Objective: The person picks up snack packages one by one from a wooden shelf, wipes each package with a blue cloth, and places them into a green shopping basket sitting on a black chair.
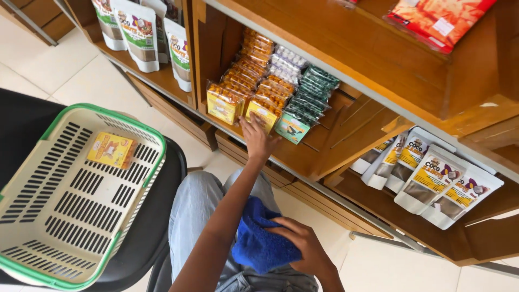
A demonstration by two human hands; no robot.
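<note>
While the person sits facing a wooden shelf unit [346,59], the left hand [258,139] stretches out to the shelf's front edge, fingers spread and loose, their tips touching the front yellow snack packet [263,112] in the middle row. That packet stands at the near end of a row of like orange-and-yellow packets running back into the shelf. Just to its left stands another yellow packet [223,104] heading a second row, and just to its right a green packet [292,127] heads a row of dark green ones. Whether the fingers have closed on the packet cannot be told; they look open against it.

The right hand [303,244] rests low over the person's lap, near the bottom of the view, fingers curled around a bunched blue cloth [258,238], which lies on the light grey trouser leg [194,205].

To the left, a cream plastic basket with a green rim [135,123] sits on a black seat [162,216]. One small yellow box [112,150] lies flat on the basket's slotted floor, towards its far side, well apart from both hands.

On a lower shelf to the right, several white pouches with yellow labels [432,181] lean in a row. More white pouches [141,32] stand on the shelf at the far left. A red packet [438,19] lies on the top shelf at the far right. Pale floor tiles [81,81] show beyond the basket.
</note>
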